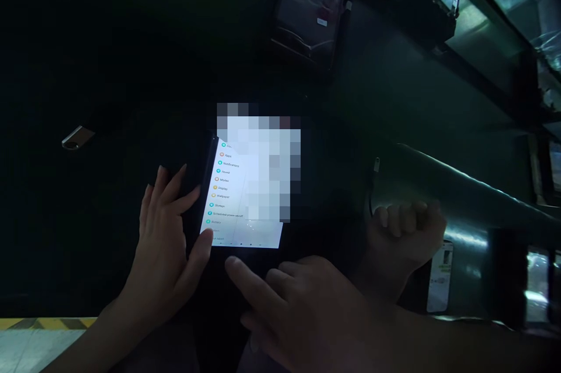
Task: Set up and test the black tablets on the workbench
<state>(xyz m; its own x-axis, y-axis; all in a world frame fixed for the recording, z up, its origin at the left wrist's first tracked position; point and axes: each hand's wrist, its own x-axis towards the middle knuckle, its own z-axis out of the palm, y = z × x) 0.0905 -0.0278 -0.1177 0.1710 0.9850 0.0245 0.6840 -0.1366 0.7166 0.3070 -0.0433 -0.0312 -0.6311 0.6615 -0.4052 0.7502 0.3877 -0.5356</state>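
Observation:
A tablet (228, 197) with a lit settings menu lies on the dark table, part of its screen blurred by blocks. My left hand (169, 238) is at its left edge, fingers spread, the thumb at the screen's lower left corner. Just below the tablet's bottom edge is my right hand (289, 297), its index finger stretched out towards the screen and the other fingers curled. Nothing shows in either hand.
Another person's curled hand (407, 230) rests at the right, near a cable end (377, 165) and a lit phone (440, 279). A dark tablet (309, 10) lies at the top. A metallic piece (78, 137) is at the left.

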